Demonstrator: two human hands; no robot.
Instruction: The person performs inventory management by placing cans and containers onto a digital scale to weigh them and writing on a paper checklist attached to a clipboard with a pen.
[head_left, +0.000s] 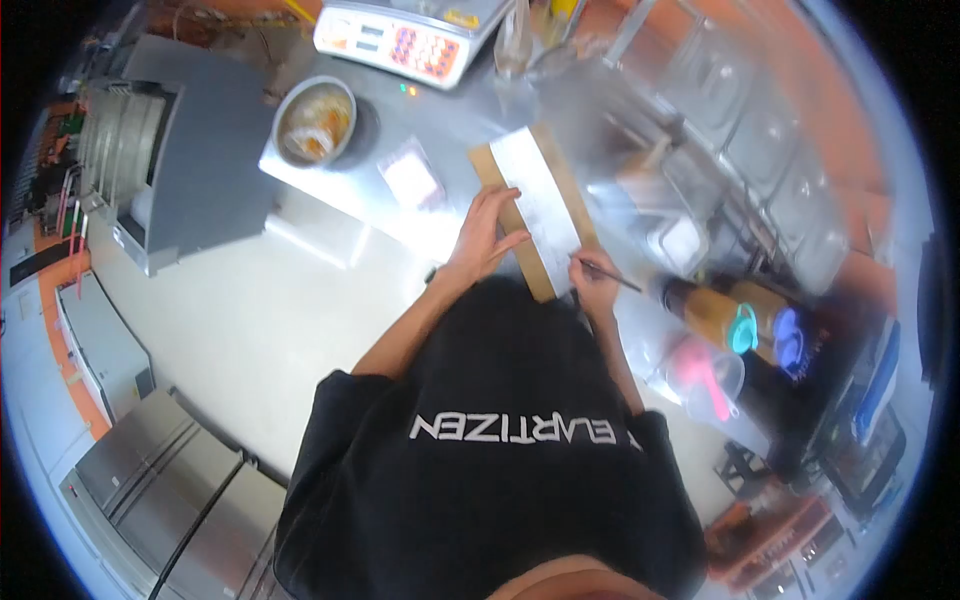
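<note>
A long white sheet of paper (pixel 541 200) lies on a brown board (pixel 484 166), which might be cardboard or a clipboard, on the metal table. My left hand (pixel 485 235) rests with thumb and fingers apart on the board's left edge, touching the paper's side. In my right hand (pixel 597 283), pinched between thumb and fingers, is a dark, thin pen (pixel 613 274) whose tip is near the paper's lower right part. Writing on the sheet is too blurred to read. Left of the board lies a small white and pinkish packet or card (pixel 411 178).
A metal bowl (pixel 347 99) with food stands at the table's left, near a white digital scale (pixel 393 42). To the right are bottles with a teal lid (pixel 741 328) and a purple lid (pixel 788 338), a clear tub with a pink scoop (pixel 703 377), and lidded trays (pixel 715 75).
</note>
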